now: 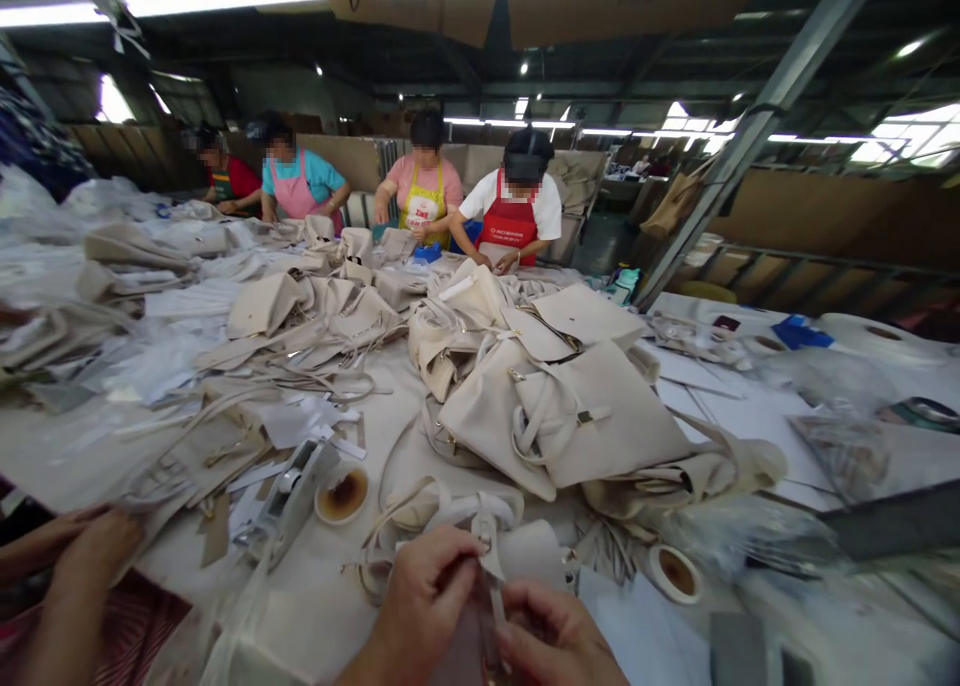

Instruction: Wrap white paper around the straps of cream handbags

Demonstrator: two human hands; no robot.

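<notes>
over at the far left edge a co-worker's hand (90, 551) is resting on the table (390, 406) beside a tangle of loose beige straps (187, 461), probably because that heap is within easy reach of that seat. moving right, a grey metal tool (289, 501) is lying flat next to a small dish (343, 494) with a brown residue in it (glue, perhaps, though that is only a guess), both sitting close to the near edge where working fingers can get to them. just right of that, at the bottom centre, the person's left hand (424, 591) is curling its fingers closed and pinching the end of a narrow beige strap (491, 551), holding it upright and close to the body so the end is in plain view. the right hand (551, 636) is meeting it from the other side, fingers bent in toward the same strap end; whether they are actually gripping it i cannot tell, as the frame is blurring there. beyond them a pile of finished beige bags (562, 406) is heaping up mid-table, out of the way. further right a roll of tape (675, 571) is lying flat near the edge, and across the table four aproned workers (420, 191) are standing.
</notes>
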